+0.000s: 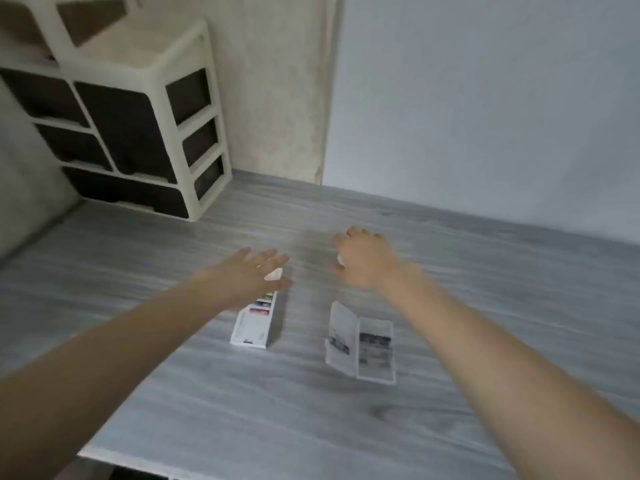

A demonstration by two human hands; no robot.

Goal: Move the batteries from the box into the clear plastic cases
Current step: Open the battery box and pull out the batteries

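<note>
The frame is motion-blurred. A white battery box [254,325] with coloured print lies on the grey table [242,403]. My left hand [249,273] hovers palm down over the box's far end with fingers spread, and a white flap [274,274] shows at its fingertips. To the right lies a clear plastic case [362,344], lid open, with dark batteries [375,348] inside. My right hand [365,259] is beyond the case with curled fingers. A small white object [341,260] shows by its thumb; what it is and whether it is gripped is unclear.
A cream drawer unit [138,133] with dark drawers stands at the back left corner of the table. A wall [485,98] runs along the far edge. The table's near edge [114,460] is at the bottom left.
</note>
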